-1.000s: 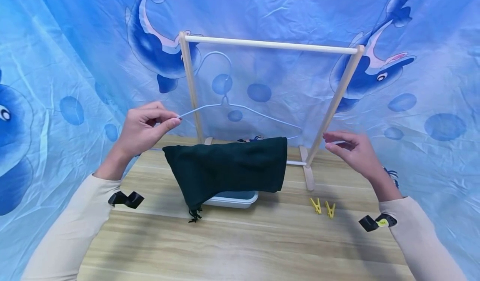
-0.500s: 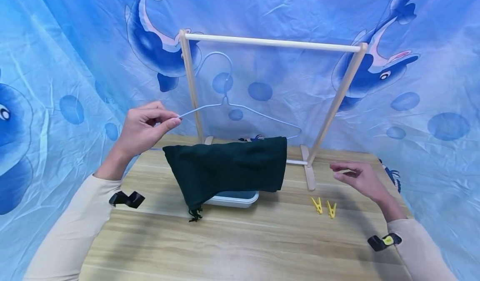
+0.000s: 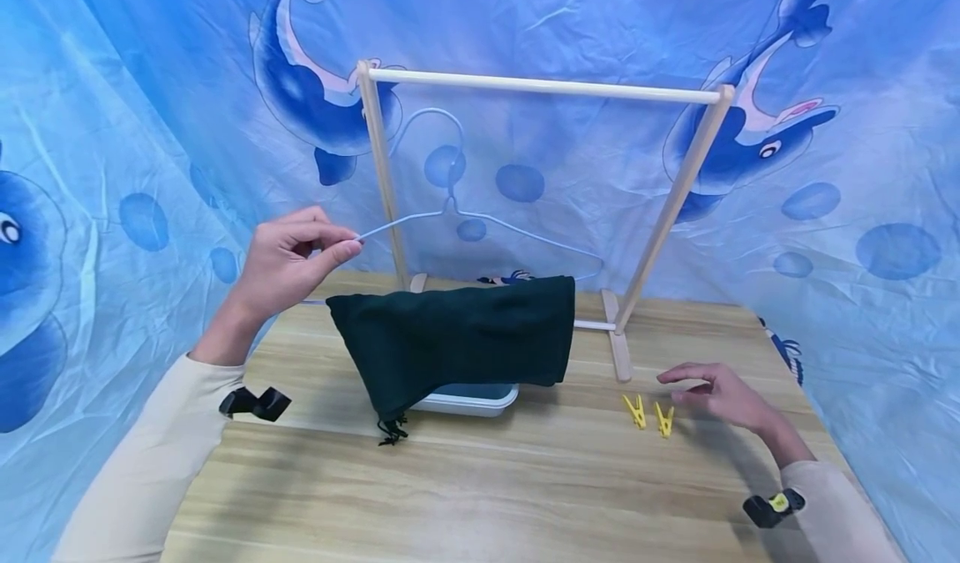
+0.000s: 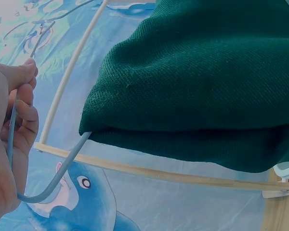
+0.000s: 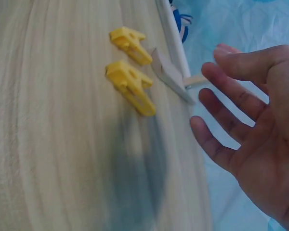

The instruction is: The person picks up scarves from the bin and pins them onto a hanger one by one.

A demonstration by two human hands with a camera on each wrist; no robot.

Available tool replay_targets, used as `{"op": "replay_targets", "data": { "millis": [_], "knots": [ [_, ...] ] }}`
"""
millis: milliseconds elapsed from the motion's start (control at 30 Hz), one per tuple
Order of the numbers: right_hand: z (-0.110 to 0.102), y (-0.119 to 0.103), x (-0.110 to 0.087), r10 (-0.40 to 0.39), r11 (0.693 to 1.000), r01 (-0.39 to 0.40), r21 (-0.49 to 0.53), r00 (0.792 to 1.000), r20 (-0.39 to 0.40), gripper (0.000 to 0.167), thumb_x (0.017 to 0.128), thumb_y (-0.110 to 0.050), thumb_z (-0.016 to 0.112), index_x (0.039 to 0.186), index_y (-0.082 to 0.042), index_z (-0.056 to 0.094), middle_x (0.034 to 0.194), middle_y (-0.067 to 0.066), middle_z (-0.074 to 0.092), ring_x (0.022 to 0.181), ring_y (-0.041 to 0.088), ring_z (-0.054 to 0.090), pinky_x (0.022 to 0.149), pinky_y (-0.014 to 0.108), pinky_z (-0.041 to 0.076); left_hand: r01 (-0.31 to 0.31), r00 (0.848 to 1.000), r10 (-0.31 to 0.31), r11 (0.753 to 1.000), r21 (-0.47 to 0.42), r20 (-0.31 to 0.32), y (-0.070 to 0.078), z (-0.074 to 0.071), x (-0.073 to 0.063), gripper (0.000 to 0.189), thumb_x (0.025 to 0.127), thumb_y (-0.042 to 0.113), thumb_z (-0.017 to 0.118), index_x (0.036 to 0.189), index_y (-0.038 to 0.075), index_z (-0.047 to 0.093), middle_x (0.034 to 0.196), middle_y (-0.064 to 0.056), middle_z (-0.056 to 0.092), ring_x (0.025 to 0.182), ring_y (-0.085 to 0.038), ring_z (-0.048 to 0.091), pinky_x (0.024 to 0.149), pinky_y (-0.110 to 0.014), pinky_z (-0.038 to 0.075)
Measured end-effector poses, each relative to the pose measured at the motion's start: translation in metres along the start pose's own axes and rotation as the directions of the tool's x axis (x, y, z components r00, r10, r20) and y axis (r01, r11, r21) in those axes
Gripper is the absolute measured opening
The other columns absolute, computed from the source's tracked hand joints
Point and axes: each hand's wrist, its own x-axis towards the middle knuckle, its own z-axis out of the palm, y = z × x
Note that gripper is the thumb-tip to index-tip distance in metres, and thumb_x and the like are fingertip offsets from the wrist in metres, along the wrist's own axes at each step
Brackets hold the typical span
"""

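Note:
My left hand [image 3: 288, 254] pinches the left shoulder of a pale blue wire hanger [image 3: 517, 231] and holds it up. Over the hanger's bottom bar drapes a folded dark green cloth [image 3: 457, 338], its fringe dangling at the lower left. In the left wrist view the cloth [image 4: 192, 91] is close by, and the hanger wire [image 4: 58, 178] runs past the palm and into its fold. Just right of two yellow clothespins [image 3: 636, 411] is my right hand [image 3: 720, 396], fingers loosely bent and holding nothing. The right wrist view shows both clothespins [image 5: 131, 89] lying apart from the fingertips.
A wooden drying rack [image 3: 547, 86] with a white top bar stands behind the hanger. Partly hidden under the cloth, a white-rimmed tray [image 3: 480, 409] sits on the wood-grain table [image 3: 465, 496]. A blue curtain [image 3: 862, 171] with dolphin prints surrounds the table.
My right hand has come down from beside the rack's right post to beside the clothespins. The left hand, hanger and cloth have stayed almost still.

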Motion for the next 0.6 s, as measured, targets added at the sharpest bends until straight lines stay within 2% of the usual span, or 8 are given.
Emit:
{"op": "replay_targets", "data": {
  "millis": [133,400,600],
  "knots": [
    [0.001,0.009,-0.005,-0.004,1.0,0.002,0.018,0.998,0.064,0.032,0.09,0.005,0.071,0.122,0.009,0.067,0.121,0.023,0.068,0.113,-0.004,0.061,0.085,0.025,0.057,0.006,1.0,-0.006,1.0,0.008,-0.004,-0.001,0.001,-0.002,0.023,0.075,-0.024,0.075,0.092,-0.008,0.078,0.07,-0.001,0.055,0.063,-0.009,0.042,0.054,-0.021,0.032],
    [0.005,0.017,-0.005,0.053,0.998,-0.055,0.003,0.983,0.178,0.046,0.084,-0.003,0.081,0.127,0.005,0.066,0.122,0.023,0.068,0.112,0.009,0.065,0.079,0.029,0.058,0.001,1.0,-0.001,1.0,0.0,-0.012,0.0,0.001,-0.002,0.021,0.077,-0.021,0.076,0.092,-0.007,0.078,0.071,0.0,0.056,0.064,-0.01,0.043,0.055,-0.021,0.033],
    [0.007,0.018,0.0,0.075,0.997,-0.067,-0.048,0.975,0.21,0.049,0.082,-0.009,0.083,0.127,0.001,0.068,0.123,0.018,0.068,0.111,0.012,0.066,0.088,0.028,0.054,0.024,1.0,-0.024,1.0,0.01,-0.016,0.0,0.002,-0.003,0.02,0.077,-0.019,0.077,0.092,-0.005,0.079,0.071,0.0,0.056,0.065,-0.009,0.043,0.056,-0.021,0.033]
  ]
}}
